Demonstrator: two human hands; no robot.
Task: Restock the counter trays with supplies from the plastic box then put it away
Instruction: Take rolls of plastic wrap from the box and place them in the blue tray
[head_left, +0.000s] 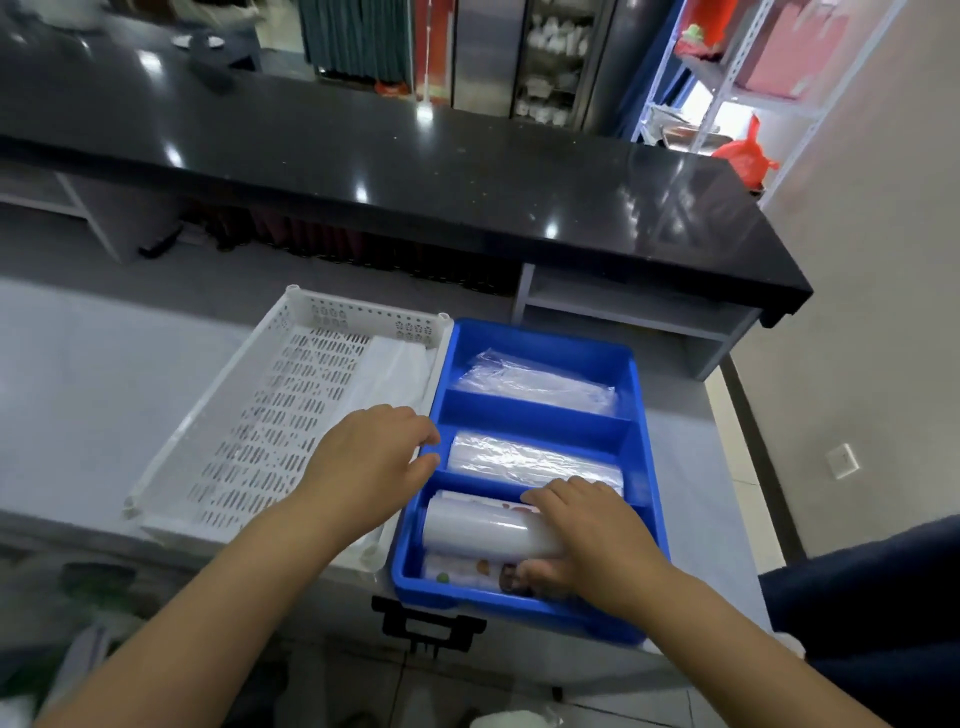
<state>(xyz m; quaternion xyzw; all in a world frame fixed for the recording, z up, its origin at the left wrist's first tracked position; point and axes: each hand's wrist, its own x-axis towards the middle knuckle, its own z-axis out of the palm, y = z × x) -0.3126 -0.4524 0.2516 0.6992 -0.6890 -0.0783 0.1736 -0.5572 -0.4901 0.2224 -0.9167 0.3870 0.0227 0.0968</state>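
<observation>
A blue three-compartment tray (644, 457) sits on the grey counter beside a white perforated tray (270, 415). My right hand (587, 535) is shut on a white roll (483, 530) lying in the blue tray's nearest compartment, on top of printed packets (467, 571). The middle compartment holds a clear plastic-wrapped stack (524, 460), and the far one holds another clear bundle (535, 382). My left hand (374, 457) rests on the blue tray's left rim, fingers curled on it. White plastic bags (389, 374) lie at the right side of the white tray.
A raised black countertop (415, 171) runs across behind the trays, with grey shelves (623, 306) under it. A black handle (426, 623) hangs below the counter's near edge. Metal shelving with red bags (743, 150) stands at the far right.
</observation>
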